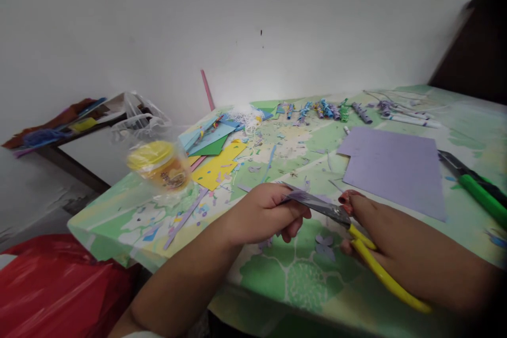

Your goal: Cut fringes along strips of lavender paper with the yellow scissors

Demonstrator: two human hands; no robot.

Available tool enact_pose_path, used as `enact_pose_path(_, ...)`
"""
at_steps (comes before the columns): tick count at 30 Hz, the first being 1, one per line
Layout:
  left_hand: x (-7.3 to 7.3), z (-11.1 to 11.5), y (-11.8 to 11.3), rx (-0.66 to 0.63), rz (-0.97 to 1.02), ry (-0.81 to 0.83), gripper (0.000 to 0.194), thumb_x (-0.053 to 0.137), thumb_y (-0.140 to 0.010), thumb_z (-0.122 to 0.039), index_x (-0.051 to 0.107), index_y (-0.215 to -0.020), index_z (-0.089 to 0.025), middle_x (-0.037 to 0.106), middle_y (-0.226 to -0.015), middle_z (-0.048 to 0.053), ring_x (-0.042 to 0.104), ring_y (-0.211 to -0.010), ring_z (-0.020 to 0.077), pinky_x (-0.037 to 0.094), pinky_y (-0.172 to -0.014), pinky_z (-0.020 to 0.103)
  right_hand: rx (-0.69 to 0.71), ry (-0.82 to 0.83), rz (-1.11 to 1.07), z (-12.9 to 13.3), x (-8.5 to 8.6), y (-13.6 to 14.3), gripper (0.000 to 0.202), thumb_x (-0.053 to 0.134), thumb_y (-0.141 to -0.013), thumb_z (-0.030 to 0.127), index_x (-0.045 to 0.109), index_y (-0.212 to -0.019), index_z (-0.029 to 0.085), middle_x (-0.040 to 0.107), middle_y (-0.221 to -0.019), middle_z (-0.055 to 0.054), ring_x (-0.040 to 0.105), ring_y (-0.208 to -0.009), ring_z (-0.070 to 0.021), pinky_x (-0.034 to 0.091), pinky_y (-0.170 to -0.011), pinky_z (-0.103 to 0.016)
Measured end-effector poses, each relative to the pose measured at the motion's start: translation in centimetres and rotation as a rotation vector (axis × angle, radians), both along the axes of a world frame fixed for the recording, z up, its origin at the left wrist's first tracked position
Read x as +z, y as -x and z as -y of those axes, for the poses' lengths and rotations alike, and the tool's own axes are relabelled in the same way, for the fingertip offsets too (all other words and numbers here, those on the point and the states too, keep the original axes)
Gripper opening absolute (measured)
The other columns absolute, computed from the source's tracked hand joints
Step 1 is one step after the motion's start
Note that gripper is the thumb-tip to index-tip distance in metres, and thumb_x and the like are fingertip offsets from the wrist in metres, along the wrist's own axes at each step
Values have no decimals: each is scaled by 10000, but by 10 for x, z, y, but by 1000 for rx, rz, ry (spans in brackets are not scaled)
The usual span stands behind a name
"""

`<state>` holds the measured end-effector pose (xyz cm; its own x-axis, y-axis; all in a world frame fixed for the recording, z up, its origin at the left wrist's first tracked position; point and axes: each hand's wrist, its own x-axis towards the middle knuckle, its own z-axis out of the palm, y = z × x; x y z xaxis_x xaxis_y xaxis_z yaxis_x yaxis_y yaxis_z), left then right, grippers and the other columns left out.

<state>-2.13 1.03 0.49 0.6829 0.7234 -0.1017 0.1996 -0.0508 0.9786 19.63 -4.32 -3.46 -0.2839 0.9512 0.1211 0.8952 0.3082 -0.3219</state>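
In my right hand (376, 227) is a pair of scissors (382, 272) with yellow handles, the blades pointing left. Their tips reach the fingers of my left hand (265, 214), which is closed on a small piece of purple paper (293, 197). The paper lies against the blades and is mostly hidden by my fingers. Under the scissors, small purple paper cut-outs (325, 247) rest on the tablecloth. To the right of them is a larger purple paper sheet (396, 174), with a notched left edge.
A yellow-lidded tub (156, 166) in a clear bag stands at the table's left edge. Coloured paper sheets (216, 166), white shredded strands (245, 116) and decorated paper rolls (327, 108) lie toward the wall. A green-handled tool (481, 198) is at far right. Paper scraps litter the tablecloth.
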Motion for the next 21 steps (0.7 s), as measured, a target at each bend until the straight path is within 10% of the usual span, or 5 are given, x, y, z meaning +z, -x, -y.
enact_pose_path(12,2,-2,5,-62,72,118,116,576,-742,-244,572,-690,-141,536,-481,-48,506,-418,59,399,-430,165,8,-18,-56,0,-2,-6,382,510,-804,508,543,-1043,212,657,-1029,-130,652,-870,-293,522,-716,-428)
enact_pose_path(21,-1,-7,4,11,-2,-91,148,550,-738,-197,657,-654,-138,667,-654,20,599,-622,100,485,-632,218,-5,-37,-74,-3,0,-12,417,539,-769,537,537,-1044,224,632,-1008,-118,620,-872,-295,499,-738,-442)
